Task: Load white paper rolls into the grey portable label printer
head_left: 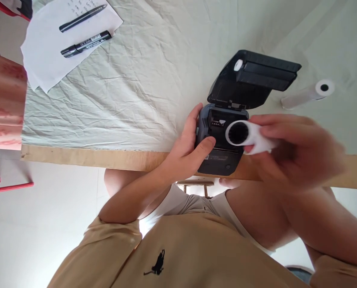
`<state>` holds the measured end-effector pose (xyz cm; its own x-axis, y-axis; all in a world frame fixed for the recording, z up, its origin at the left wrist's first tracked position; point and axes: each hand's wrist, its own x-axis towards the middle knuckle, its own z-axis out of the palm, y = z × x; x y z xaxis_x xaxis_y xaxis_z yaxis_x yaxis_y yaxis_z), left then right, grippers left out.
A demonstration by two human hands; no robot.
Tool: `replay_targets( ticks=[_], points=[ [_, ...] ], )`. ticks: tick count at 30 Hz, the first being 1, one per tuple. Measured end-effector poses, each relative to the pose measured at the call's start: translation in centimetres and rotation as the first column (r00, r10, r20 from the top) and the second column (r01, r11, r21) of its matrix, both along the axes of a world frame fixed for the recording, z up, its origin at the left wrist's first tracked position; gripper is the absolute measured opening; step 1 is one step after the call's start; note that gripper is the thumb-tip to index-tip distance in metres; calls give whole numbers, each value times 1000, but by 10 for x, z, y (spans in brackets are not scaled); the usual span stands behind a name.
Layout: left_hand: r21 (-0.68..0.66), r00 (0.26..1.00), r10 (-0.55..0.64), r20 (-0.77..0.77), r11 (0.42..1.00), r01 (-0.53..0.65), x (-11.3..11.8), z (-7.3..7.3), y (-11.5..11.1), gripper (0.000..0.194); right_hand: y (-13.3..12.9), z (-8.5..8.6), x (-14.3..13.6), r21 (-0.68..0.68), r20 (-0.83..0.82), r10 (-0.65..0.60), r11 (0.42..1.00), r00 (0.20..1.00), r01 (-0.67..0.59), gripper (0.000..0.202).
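Note:
A small black label printer (220, 160) sits at the table's front edge, its hinged lid (253, 80) swung up and back. My left hand (187, 148) grips the printer's left side, thumb over the front rim and fingers along the outer wall. Between the fingers and thumb of my right hand (301, 148), which is blurred, is a white paper roll (261, 140) with a dark hollow core. That roll hovers over the right part of the open compartment, its core end facing left. Whether it touches the printer I cannot tell.
Another thin white roll (301, 96) lies behind my right hand. At the back left, a pen (82, 18) and a black marker (85, 44) rest on white paper sheets (52, 60). A wrinkled pale cloth (130, 100) covers the table, with a bare wooden front edge (91, 158).

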<state>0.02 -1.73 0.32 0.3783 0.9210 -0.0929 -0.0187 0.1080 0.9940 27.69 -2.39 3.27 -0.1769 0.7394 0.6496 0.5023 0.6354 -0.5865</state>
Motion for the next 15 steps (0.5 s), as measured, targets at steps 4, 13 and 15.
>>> replay_targets(
  ticks=[4,13,15],
  points=[
    [-11,999,-10,-44,1000,10,-1,6,1,105,11,9,-30,202,206,-40,979,978,-2,29],
    [21,997,-65,-42,998,66,-2,2,-2,101,13,1,-31,213,187,-87,976,979,46,26],
    [40,998,-61,8,997,61,-3,-6,-1,98,13,3,-30,251,166,-83,967,983,39,24]
  ],
)
